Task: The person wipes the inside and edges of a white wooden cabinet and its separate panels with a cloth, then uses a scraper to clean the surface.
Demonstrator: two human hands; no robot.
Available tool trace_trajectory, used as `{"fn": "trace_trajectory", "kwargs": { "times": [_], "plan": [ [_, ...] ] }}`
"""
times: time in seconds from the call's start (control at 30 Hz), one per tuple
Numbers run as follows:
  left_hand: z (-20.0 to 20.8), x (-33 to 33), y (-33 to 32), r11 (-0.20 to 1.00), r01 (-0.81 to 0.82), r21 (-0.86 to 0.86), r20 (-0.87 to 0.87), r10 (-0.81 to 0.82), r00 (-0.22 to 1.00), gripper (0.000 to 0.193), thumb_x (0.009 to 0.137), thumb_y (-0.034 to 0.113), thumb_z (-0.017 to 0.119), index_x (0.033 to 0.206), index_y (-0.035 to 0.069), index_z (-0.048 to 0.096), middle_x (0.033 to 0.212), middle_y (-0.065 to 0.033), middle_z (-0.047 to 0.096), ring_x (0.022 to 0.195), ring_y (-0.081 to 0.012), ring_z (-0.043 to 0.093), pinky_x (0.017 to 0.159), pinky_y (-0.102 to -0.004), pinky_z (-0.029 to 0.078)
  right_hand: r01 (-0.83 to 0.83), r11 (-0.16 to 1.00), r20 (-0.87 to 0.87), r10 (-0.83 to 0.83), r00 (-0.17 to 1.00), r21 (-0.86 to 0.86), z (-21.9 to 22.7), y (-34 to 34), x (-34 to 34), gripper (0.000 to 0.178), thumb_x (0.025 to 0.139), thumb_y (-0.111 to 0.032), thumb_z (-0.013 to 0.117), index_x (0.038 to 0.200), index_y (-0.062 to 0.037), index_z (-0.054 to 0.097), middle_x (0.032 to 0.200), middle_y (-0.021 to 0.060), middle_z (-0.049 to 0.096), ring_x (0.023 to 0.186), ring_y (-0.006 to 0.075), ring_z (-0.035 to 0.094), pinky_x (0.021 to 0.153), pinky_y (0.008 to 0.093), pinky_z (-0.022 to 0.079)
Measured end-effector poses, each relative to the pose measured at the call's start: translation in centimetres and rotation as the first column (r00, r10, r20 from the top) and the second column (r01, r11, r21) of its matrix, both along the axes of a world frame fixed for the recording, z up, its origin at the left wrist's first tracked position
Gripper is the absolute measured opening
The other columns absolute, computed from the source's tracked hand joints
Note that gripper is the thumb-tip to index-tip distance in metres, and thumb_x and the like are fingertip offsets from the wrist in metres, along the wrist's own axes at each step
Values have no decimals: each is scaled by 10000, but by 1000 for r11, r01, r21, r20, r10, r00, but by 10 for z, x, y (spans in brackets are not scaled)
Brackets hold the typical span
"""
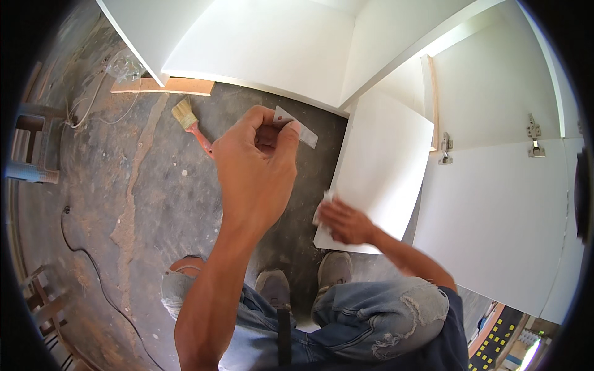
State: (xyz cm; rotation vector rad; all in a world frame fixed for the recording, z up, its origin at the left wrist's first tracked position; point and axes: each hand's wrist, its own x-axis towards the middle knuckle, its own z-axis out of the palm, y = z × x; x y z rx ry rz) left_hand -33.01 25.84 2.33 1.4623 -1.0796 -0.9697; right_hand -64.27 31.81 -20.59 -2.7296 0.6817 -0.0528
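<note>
My left hand [257, 167] is raised over the floor, pinching a small flat piece with a slanted end [301, 131] between thumb and fingers. The piece is pale grey and thin, like a scraper blade, with small dark marks near its upper end. Lower and to the right, my right hand [346, 221] is smeared by motion at the left edge of a white panel [383, 167]. Its fingers press on a white scrap [323, 207], cloth or paper, I cannot tell which. The panel lies tilted between me and the white cabinet.
A brush with a red handle [197, 131] lies on the grey floor beside my left hand. The white cabinet [266, 43] rises ahead, with a wood strip [164, 85] under its edge. A hinged door [489, 216] stands open at right. A black cable [93, 266] runs along the left.
</note>
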Motion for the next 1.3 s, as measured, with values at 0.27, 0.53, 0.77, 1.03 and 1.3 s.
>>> {"fn": "trace_trajectory", "kwargs": {
  "times": [0.27, 0.53, 0.77, 1.03, 1.3],
  "plan": [
    [-5, -24, -5, 999, 47, 1, -66, -46, 997, 136, 947, 126, 721, 915, 0, 681, 787, -24, 677, 751, -81, 626, 735, -244, 484, 603, 758, 207, -567, 797, -247, 35, -161, -23, 589, 950, -94, 618, 1506, 10, 454, 1602, 201, 414, 1522, 412, 307, 1265, 504, 245],
    [-2, -10, -3, 1000, 25, 13, -51, -25, 998, 131, 955, 123, 723, 942, -2, 686, 818, -31, 692, 767, -90, 649, 757, -249, 515, 336, 924, 83, -326, 942, -183, 29, -100, -10, 625, 920, -93, 665, 1514, -27, 481, 1611, 146, 430, 1534, 310, 335, 1278, 452, 255],
    [-5, -24, 2, 995, 96, 26, 5, -96, 995, 128, 963, 130, 728, 948, 7, 694, 810, -29, 684, 764, -89, 647, 769, -252, 521, 556, 793, 173, -529, 831, -247, 51, -237, -15, 515, 1036, -194, 547, 1522, -43, 465, 1605, 140, 435, 1524, 326, 326, 1266, 449, 272],
    [-1, -1, 3, 999, 23, 47, 66, -26, 997, 152, 971, 159, 725, 943, 12, 697, 800, -34, 697, 770, -103, 654, 775, -261, 520, 430, 878, 186, -396, 899, -210, 17, -112, 1, 572, 943, -71, 633, 1493, -7, 491, 1592, 136, 452, 1510, 336, 365, 1269, 474, 284],
    [-9, -22, 3, 994, 105, 42, 89, -108, 990, 142, 972, 156, 716, 944, 19, 694, 802, -38, 700, 771, -103, 652, 777, -266, 516, 630, 717, 290, -560, 776, -300, 39, -246, -16, 536, 1028, -199, 541, 1519, -9, 444, 1601, 169, 428, 1520, 354, 325, 1269, 465, 243]
  ]
}}
